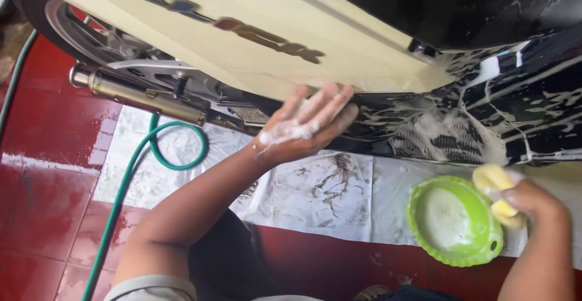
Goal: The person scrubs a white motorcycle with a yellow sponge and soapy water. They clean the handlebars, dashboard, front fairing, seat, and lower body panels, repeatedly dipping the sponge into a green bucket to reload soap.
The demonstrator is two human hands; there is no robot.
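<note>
A scooter with a cream side panel (242, 28) and soapy black lower bodywork (485, 107) fills the upper view. My left hand (306, 125), covered in foam, lies flat with fingers spread against the lower edge of the cream panel. My right hand (527, 201) is closed around a yellow sponge (494, 180) at the right, just beside the rim of a green bowl (479, 240) that holds soapy water on the floor.
A green hose (130, 173) loops over a dirty white sheet (327, 192) spread on the red tiled floor (42, 155). The chrome exhaust pipe (133, 98) and rear wheel (73, 28) are at the upper left.
</note>
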